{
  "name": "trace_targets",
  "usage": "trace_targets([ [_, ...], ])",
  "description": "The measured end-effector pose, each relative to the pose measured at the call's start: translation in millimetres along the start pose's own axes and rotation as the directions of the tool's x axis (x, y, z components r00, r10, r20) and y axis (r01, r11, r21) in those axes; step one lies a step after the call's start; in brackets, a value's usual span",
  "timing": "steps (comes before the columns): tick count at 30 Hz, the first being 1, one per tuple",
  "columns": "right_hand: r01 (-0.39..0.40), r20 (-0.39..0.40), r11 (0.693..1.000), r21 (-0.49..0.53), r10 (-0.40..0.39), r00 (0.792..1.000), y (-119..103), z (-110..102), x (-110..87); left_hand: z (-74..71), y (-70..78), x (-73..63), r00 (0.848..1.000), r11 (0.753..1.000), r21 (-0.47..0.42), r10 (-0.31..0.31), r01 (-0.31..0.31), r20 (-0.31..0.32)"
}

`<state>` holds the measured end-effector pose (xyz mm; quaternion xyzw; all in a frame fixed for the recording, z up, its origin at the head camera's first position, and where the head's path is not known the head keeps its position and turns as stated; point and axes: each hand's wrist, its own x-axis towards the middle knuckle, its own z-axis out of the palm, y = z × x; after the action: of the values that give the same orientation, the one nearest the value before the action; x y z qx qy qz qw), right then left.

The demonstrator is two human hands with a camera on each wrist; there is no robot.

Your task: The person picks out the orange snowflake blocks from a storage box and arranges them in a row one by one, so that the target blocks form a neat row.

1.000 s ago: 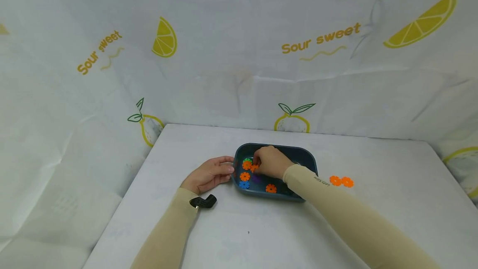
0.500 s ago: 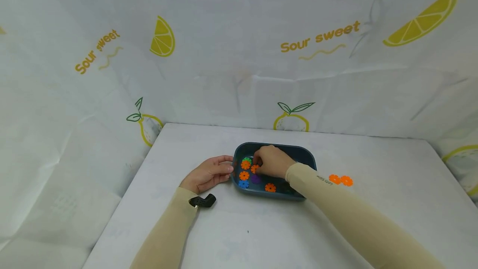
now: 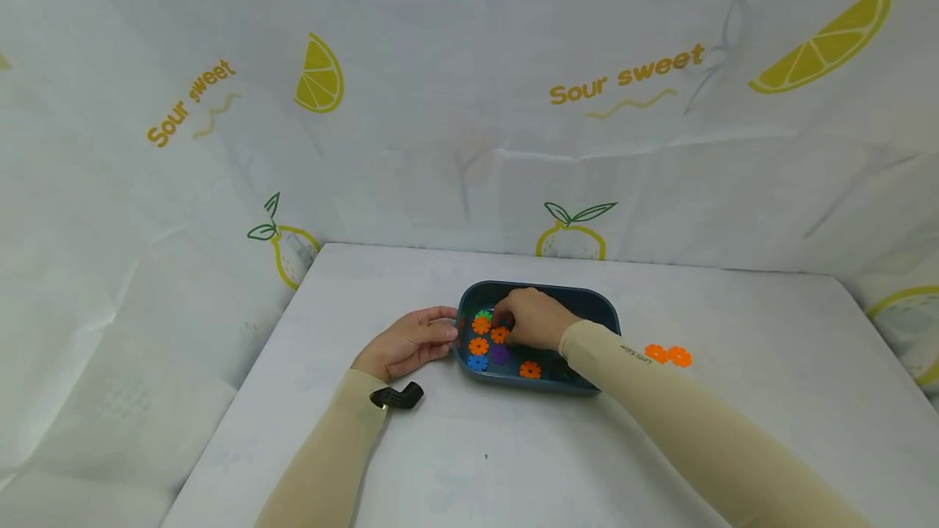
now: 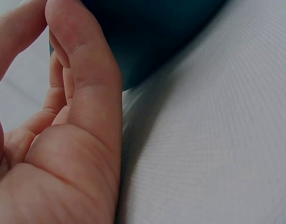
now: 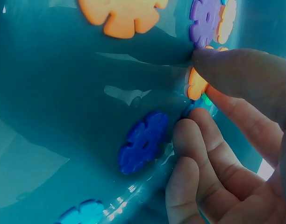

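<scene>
The left hand (image 3: 412, 341) stands at the left end of a dark teal tray (image 3: 543, 385), relaxed fingertips against its outer wall. Inside the tray, the right hand (image 3: 534, 319) reaches down and pinches an orange flower-shaped disc (image 5: 194, 86) between thumb and index finger; its other fingers are bent. Just nearer the front than this disc lies a purple disc (image 3: 500, 354). Other notched discs lie along the left side: an orange one (image 3: 478, 346), a blue one (image 3: 478, 363) and a partly covered green one (image 3: 485, 315). The right hand hides part of the tray floor.
Two orange discs (image 3: 668, 355) lie side by side on the white tabletop (image 3: 440, 463), right of the tray. In the right wrist view a dark blue disc (image 5: 144, 142) sits near the bent fingers. A lemon-printed white sheet (image 3: 440, 104) hangs behind the table.
The right hand has shifted very slightly within the tray, and more of the purple disc and the orange disc at its fingertips shows now. The left hand stays in place.
</scene>
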<state>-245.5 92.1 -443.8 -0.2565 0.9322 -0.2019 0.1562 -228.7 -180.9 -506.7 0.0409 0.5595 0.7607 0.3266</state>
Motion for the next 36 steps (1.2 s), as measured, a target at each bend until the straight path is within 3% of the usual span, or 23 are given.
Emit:
trace_targets([
  [10, -0.023, 0.002, 1.000, 0.010, 0.023, 1.000, 2, 0, -0.2, 2.3, 0.4, 0.4, 1.000, 1.000, 0.007, 0.002, -0.002, 0.004],
  [20, 0.021, -0.036, 0.978, 0.209, -0.014, 0.999, 10, -16, -10.8, 0.4, -0.7, 0.8, 1.000, 1.000, 0.025, 0.004, -0.004, -0.011],
  [27, 0.009, -0.101, 0.956, 0.292, 0.021, 0.995, 21, -33, -35.5, 1.8, -4.7, 6.5, 1.000, 0.999, 0.036, -0.006, 0.006, -0.014],
  [36, 0.002, -0.222, 0.935, 0.354, 0.082, 0.972, 46, -51, -74.7, 1.9, -3.2, -2.8, 0.999, 0.998, 0.059, -0.004, 0.006, -0.032],
])
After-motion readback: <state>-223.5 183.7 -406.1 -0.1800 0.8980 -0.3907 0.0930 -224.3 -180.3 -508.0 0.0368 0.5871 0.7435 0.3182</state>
